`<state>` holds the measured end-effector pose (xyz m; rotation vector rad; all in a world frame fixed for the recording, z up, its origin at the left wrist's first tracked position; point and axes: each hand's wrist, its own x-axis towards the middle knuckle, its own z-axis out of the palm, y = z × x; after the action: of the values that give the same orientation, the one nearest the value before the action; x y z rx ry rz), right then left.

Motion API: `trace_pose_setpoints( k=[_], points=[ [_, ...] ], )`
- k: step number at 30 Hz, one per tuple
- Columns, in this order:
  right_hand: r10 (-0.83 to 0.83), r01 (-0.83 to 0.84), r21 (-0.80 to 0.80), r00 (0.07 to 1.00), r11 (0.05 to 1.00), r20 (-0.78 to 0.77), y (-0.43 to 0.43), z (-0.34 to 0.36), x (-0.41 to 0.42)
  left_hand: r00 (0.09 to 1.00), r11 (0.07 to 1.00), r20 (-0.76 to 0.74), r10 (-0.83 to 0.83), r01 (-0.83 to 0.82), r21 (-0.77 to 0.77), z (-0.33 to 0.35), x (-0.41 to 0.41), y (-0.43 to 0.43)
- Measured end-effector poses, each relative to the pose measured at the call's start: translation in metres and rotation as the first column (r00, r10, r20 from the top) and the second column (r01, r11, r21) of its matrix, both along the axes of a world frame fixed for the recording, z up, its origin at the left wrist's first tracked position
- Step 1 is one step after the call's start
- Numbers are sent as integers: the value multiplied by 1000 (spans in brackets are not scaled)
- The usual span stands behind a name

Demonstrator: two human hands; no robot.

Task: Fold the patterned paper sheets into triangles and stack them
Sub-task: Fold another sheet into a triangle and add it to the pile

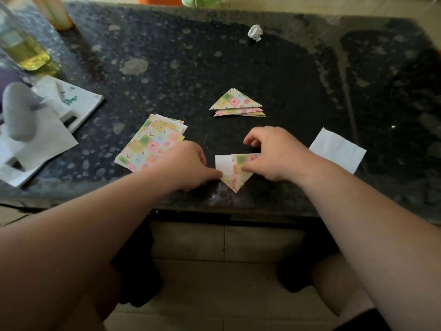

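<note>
Crumpled white wad [255, 32] far side, plain white sheet [337, 150] R, bottle [23, 44] w/ yellow liquid + booklet [81, 101] L.

Tabletop [262, 68]: dark speckled stone, polished, glossy. On it, the sheet [232, 180] I fold: thin matt paper, printed face, plain white back. Beyond that sheet, triangles [236, 101]: same paper. Farther beyond, wad [255, 32]: crumpled white paper.
</note>
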<state>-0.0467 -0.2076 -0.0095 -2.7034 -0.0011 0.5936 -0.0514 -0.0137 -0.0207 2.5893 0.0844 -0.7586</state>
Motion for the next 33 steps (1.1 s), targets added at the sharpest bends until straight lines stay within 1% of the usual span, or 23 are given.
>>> trace_pose_setpoints(
  k=[2, 4, 6, 8, 10, 12, 14, 15, 16, 17, 18, 19, 20, 21, 22, 23, 25, 26, 28, 29, 31, 33],
  points=[
    [70, -72, -93, 997, 993, -21, 8, -5, 0, 995, 994, 72, -69, 62, 94, -3, -4, -4],
    [40, -46, -84, 997, 995, -70, 13, -9, 1, 990, 988, 102, -97, 83, 129, -5, -7, -6],
    [-3, -10, -77, 987, 997, -162, 15, -9, 0, 988, 988, 109, -105, 92, 122, -8, -10, -6],
    [1, -20, -81, 973, 997, -230, 15, -8, -2, 988, 991, 110, -106, 96, 93, -9, -12, -6],
    [33, -42, -31, 970, 999, -241, 12, -5, -4, 988, 993, 107, -107, 100, 69, -11, -13, -6],
    [54, -39, 68, 973, 997, -225, 5, -1, -6, 989, 995, 110, -95, 92, 35, -13, -14, -5],
    [39, -1, 183, 979, 983, -202, -5, 2, -9, 993, 998, 112, -42, 48, -52, -14, -13, -5],
    [5, 45, 255, 982, 966, -190, -11, 3, -10, 994, 993, 106, 0, 12, -116, -14, -12, -5],
    [-55, 121, 344, 979, 931, -195, -17, 2, -11, 995, 979, 85, 53, -35, -201, -14, -11, -5],
    [-130, 223, 442, 965, 869, -229, -22, 0, -12, 993, 944, 35, 116, -99, -314, -13, -10, -5],
    [-202, 329, 524, 937, 786, -287, -27, -1, -13, 983, 877, -49, 177, -180, -445, -12, -9, -7],
    [-246, 409, 573, 907, 710, -343, -30, -3, -13, 963, 785, -156, 220, -270, -558, -10, -10, -10],
    [-262, 452, 596, 887, 664, -381, -34, -5, -13, 935, 684, -260, 243, -355, -637, -8, -11, -13],
    [-262, 476, 609, 874, 635, -410, -36, -7, -13, 906, 597, -340, 254, -423, -682, -7, -11, -16],
    [-247, 482, 616, 869, 623, -430, -38, -9, -13, 882, 537, -395, 258, -471, -700, -6, -11, -18],
    [-225, 470, 615, 872, 633, -435, -39, -10, -14, 864, 501, -432, 257, -502, -705, -6, -10, -20],
    [-196, 436, 621, 887, 651, -418, -40, -9, -16, 847, 465, -472, 245, -530, -709, -6, -7, -22],
    [-204, 440, 638, 889, 632, -411, -41, -9, -15, 850, 468, -470, 237, -524, -711, -7, -5, -23],
    [-254, 468, 675, 882, 570, -397, -43, -9, -13, 869, 506, -445, 214, -489, -711, -8, -2, -23],
    [-281, 476, 681, 879, 556, -385, -43, -10, -11, 878, 526, -435, 200, -470, -708, -8, -1, -22],
    [-322, 484, 660, 875, 574, -361, -43, -11, -9, 887, 551, -425, 181, -449, -703, -10, 1, -21],
    [-329, 482, 632, 876, 607, -353, -43, -13, -8, 883, 551, -429, 192, -458, -697, -11, 2, -20]
  ],
)
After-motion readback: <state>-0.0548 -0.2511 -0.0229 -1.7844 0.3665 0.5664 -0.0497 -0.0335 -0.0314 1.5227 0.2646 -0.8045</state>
